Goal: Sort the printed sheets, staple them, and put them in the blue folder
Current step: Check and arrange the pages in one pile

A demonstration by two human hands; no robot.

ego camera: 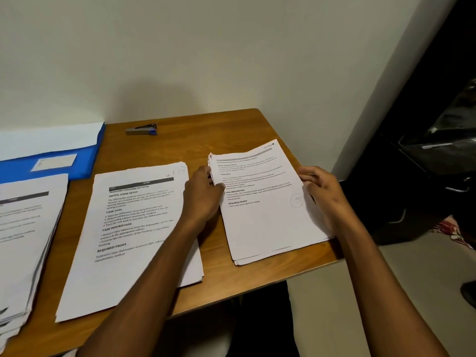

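Three piles of printed sheets lie on the wooden table point(195, 140). The right pile point(262, 217) sits near the table's right edge. My left hand point(203, 194) touches its left edge with curled fingers, and my right hand point(324, 194) holds its right edge. The middle pile point(128, 235) lies flat under my left forearm. A thicker left pile point(25, 228) is cut off by the frame's left side. The blue folder point(51, 155) lies at the back left with white paper on it. A grey and blue stapler point(142, 130) rests near the wall.
The table stands against a pale wall point(206, 60). Dark furniture point(425, 176) stands close beyond the right edge. The front edge of the table runs below my arms, with the floor point(347, 305) visible at the right.
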